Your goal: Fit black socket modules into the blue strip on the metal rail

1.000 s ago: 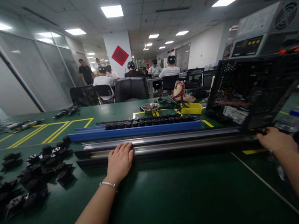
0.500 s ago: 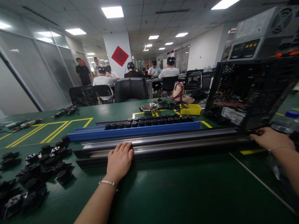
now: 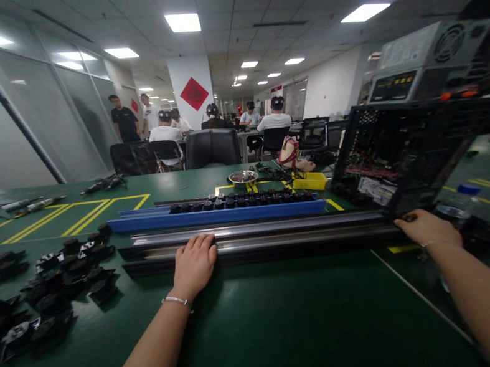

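Two long black metal rails lie side by side across the table, crosswise in front of me: a front rail and a rear rail. My left hand is closed over the front rail left of its middle, fingers bent across its top. At the right end of the same rail, my right hand grips with curled fingers; its fingertips are partly hidden. Behind the rails sits a blue channel with a row of small black parts along it. Many similar black parts are heaped left of the rails.
An open computer case with power supplies on top stands at the right, close to the rails' end. A bottle with a blue cap is beside it. Farther back are a metal bowl, a yellow tray and cables.
My right hand has shifted slightly left at the rail's end. My left hand stays in place on the rail. The whole view has turned a little.
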